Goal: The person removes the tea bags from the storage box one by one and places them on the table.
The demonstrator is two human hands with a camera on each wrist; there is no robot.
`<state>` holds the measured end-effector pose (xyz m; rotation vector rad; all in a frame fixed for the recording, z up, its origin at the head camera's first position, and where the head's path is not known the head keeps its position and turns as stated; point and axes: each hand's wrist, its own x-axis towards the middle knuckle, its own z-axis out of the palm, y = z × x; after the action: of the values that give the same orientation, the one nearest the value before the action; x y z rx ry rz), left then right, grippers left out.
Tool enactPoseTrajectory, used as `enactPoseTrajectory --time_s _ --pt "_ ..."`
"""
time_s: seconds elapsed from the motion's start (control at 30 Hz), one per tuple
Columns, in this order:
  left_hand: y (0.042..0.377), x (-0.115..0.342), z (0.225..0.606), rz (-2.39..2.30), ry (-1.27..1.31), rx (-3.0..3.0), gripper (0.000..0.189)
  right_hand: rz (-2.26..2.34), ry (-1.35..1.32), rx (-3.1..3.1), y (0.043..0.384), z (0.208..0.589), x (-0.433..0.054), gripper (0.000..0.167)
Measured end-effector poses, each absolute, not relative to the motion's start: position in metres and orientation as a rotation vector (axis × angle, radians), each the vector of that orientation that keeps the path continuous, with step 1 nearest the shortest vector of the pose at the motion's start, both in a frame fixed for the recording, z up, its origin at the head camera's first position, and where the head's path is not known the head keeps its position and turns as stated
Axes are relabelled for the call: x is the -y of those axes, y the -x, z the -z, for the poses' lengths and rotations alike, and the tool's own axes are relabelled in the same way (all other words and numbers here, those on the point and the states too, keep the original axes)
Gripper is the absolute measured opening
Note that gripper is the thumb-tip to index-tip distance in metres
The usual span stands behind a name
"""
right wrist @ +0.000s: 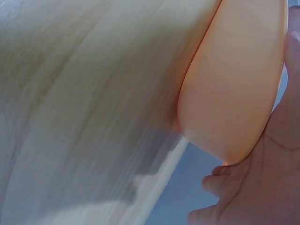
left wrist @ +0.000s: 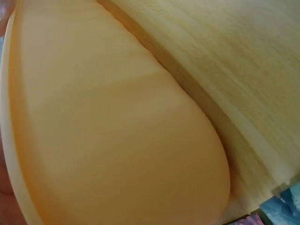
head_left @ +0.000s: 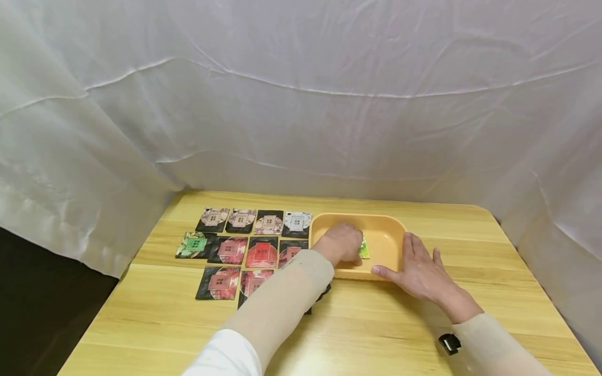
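Observation:
In the head view, a yellow-orange plastic tray (head_left: 383, 225) stands on the table. My left hand (head_left: 342, 243) reaches down into it, fingers curled and pinching a small green-and-yellow sachet (head_left: 364, 249), part of which shows beside the thumb. Most of the left fingertips are hidden behind the hand. My right hand (head_left: 420, 269) rests against the tray's front right corner, its thumb on the front rim and its extended fingers along the right side. The right wrist view shows that palm (right wrist: 272, 178) close against the tray's outer wall (right wrist: 229, 84).
Left of the tray, printed square sachets lie in rows, among them a green one (head_left: 194, 244), a red one (head_left: 261, 253) and a white-and-black one (head_left: 297, 223). My left forearm covers some of the front row. White curtains (head_left: 301, 125) hang behind the wooden table (head_left: 376, 329).

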<state>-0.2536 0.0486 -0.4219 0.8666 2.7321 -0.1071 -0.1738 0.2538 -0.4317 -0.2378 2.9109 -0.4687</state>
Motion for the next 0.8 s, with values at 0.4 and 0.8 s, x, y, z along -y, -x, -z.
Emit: enactPoseTrajectory --time_s 0.4,0.8 --pt "0.2538 -0.048 0.4181 0.062 -0.845 -2.723 0.051 0.459 0.238 -2.916 0.1728 0.4294 -0.2518 0.135" --pt "0.252 -0.0401 0.4159 0.163 -0.845 -2.746 0.063 0.476 0.236 -2.913 0.1719 0.4307 -0.2519 0.133"
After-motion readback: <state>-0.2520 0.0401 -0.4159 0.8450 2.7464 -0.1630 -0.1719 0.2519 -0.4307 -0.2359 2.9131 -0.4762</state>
